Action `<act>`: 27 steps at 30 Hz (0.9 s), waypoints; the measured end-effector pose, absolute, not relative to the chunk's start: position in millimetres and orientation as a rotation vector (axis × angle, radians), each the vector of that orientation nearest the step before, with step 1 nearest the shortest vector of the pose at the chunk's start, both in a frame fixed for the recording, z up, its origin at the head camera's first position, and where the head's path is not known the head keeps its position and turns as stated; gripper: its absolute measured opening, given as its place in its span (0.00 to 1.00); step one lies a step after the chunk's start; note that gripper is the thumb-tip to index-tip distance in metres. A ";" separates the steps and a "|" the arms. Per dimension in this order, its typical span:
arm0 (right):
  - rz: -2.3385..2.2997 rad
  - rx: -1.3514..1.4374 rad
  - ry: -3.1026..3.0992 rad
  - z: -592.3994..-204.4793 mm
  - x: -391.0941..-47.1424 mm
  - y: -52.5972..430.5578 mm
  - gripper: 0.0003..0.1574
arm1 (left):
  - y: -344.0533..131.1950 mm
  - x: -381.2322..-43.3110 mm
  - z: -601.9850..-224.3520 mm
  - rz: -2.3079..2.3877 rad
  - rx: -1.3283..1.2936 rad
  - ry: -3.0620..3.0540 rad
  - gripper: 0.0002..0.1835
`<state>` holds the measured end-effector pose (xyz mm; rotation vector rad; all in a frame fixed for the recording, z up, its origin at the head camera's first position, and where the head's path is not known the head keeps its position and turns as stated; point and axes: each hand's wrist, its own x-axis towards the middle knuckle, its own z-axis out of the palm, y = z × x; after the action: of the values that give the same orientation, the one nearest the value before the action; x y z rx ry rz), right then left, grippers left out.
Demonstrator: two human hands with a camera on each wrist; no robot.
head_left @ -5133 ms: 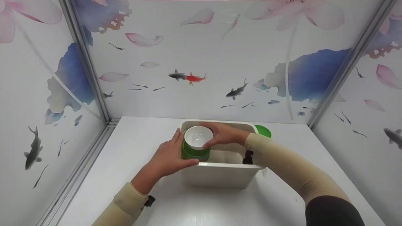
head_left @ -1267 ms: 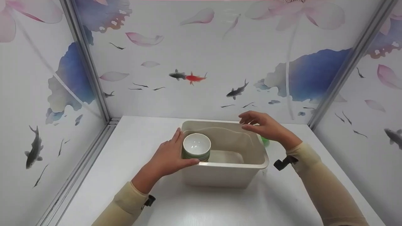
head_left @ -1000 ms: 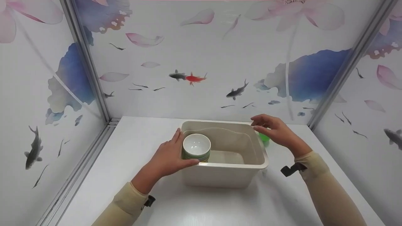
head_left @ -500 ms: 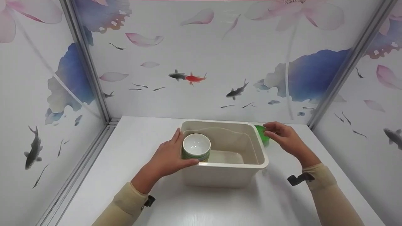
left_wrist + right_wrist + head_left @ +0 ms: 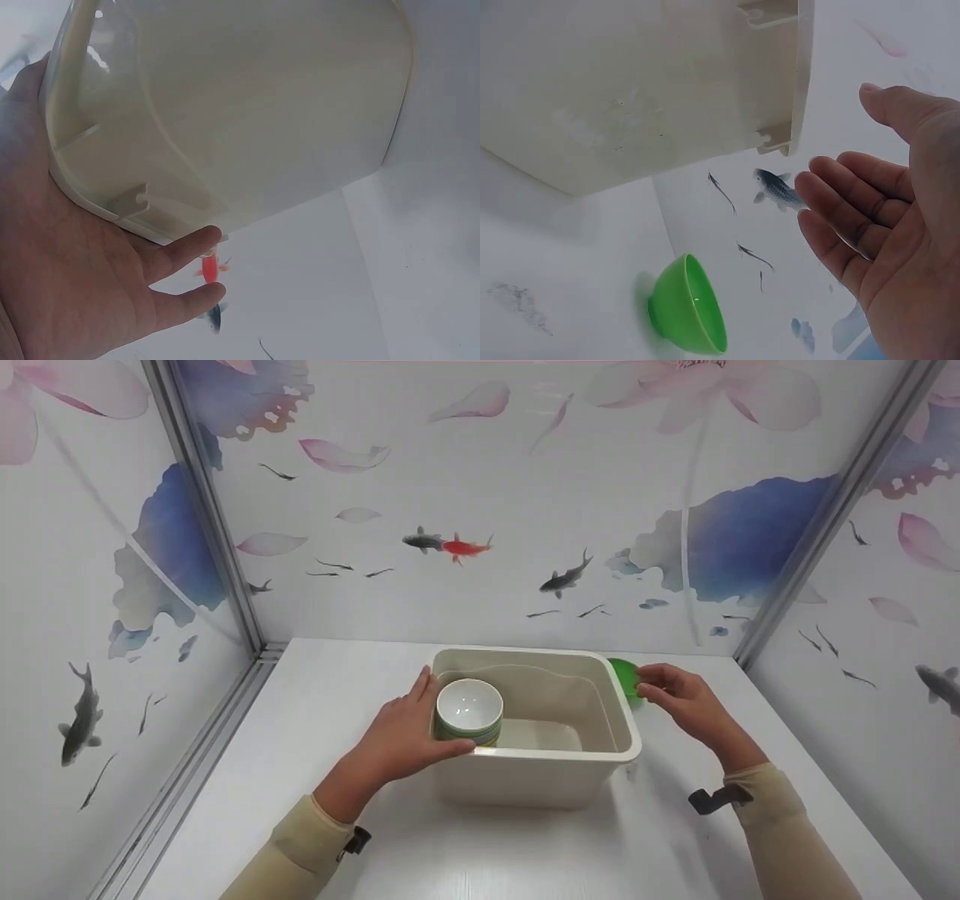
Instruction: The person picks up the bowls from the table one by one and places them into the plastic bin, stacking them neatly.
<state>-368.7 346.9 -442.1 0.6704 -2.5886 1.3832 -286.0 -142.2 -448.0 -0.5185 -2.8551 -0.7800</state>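
Note:
A beige plastic bin stands on the white table. Inside its left end is a stack of bowls; the top bowl is white inside, with green and yellowish bands below it. My left hand rests along the bin's left front corner, thumb on the front rim and straight fingers against the left side. A bright green bowl stands upright on the table beyond the bin's right side, partly hidden by the bin in the head view. My right hand hovers beside this bowl, fingers loosely bent, nothing in them.
White walls printed with fish and petals enclose the table at the back and both sides. A metal rail runs along its left edge. Both forearms carry black wrist mounts.
Earlier my right hand held the white bowl over the bin; it let it go on the stack, moved right out of the bin and lowered toward the green bowl. My left hand stayed put.

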 end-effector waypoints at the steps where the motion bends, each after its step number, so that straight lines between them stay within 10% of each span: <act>1: 1.383 0.667 -2.589 -442.8 -368.5 347.1 0.24 | -142.3 -286.0 -447.9 -0.776 -0.518 -2.857 0.72; 14: 1.143 0.407 -2.588 -458.6 -382.6 345.5 0.25 | -143.1 -287.7 -447.1 -0.786 -0.511 -2.858 0.72; 27: 1.137 0.072 -2.637 -506.1 -417.8 343.8 0.51 | -142.3 -286.6 -448.0 -0.767 -0.520 -2.865 0.73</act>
<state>-417.8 343.8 -506.1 0.0716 -2.6374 1.1373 -286.6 -142.3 -448.0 -0.5199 -2.8646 -0.7666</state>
